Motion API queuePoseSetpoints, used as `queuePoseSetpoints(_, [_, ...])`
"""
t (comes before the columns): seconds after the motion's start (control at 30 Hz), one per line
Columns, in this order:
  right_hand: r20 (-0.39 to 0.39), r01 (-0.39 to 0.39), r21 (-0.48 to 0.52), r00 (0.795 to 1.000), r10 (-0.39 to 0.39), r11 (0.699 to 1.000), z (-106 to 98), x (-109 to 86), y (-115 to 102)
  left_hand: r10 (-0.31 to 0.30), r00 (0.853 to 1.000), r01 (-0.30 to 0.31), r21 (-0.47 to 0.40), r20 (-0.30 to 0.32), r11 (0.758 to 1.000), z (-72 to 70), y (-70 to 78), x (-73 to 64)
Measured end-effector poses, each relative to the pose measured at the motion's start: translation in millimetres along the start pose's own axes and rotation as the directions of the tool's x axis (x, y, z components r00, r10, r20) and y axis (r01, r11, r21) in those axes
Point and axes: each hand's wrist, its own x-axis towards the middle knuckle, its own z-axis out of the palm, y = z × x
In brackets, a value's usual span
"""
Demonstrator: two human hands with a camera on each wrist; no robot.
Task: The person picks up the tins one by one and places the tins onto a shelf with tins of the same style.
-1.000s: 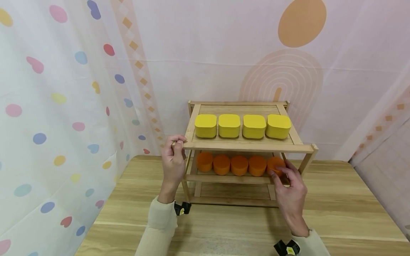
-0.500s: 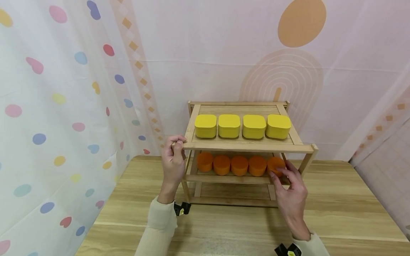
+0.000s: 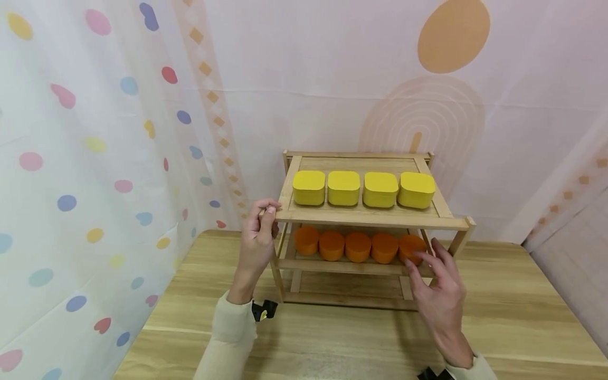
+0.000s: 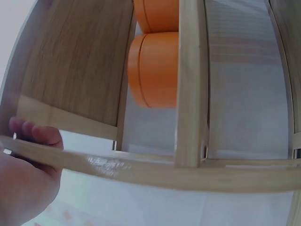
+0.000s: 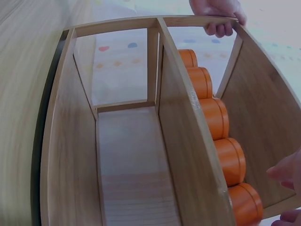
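A three-tier wooden shelf rack (image 3: 370, 217) stands on the table. My left hand (image 3: 258, 232) grips the front left corner of its top tier, and in the left wrist view the fingers (image 4: 44, 135) curl round the rail. A row of several round orange boxes (image 3: 331, 246) lines the middle tier. At the right end of that row, my right hand (image 3: 442, 295) is beside the last orange box (image 3: 411, 249), thumb and fingers spread. The right wrist view shows a gap between the fingertips (image 5: 281, 171) and that box (image 5: 245, 205).
Several yellow boxes (image 3: 344, 188) with rounded corners stand in a row on the top tier. The bottom tier (image 3: 349, 285) sits low over the wooden table (image 3: 332, 338). Behind the rack hangs a patterned curtain (image 3: 304, 79), with a dotted one (image 3: 104, 158) at left.
My right hand has drawn back slightly to the right from the last orange box, its fingers spreading. The left hand stays on the corner. The head view has shifted a little.
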Motion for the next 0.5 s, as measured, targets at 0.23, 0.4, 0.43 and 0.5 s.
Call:
queuePoseSetpoints(0.23, [0.026, -0.021, 0.03, 0.999, 0.02, 0.999, -13, 2.9, -3, -0.02, 0.999, 0.019, 0.026, 0.037, 0.999, -8.8, 1.4, 1.0])
queuePoseSetpoints(0.4, [0.042, -0.06, 0.026, 0.997, 0.058, 0.998, -21, 2.1, -4, -0.052, 0.997, 0.05, 0.037, 0.057, 0.998, -19.7, -0.1, -5.4])
queuePoseSetpoints(0.43, [0.045, -0.066, 0.021, 0.997, 0.065, 0.998, -24, 2.6, -4, -0.054, 0.997, 0.051, 0.05, 0.057, 0.997, -22.8, -0.6, -7.0])
queuePoseSetpoints(0.5, [0.035, -0.061, 0.032, 0.998, 0.06, 0.998, -28, 4.3, -3, -0.051, 0.997, 0.047, 0.063, 0.054, 0.997, -29.4, -1.3, -9.7])
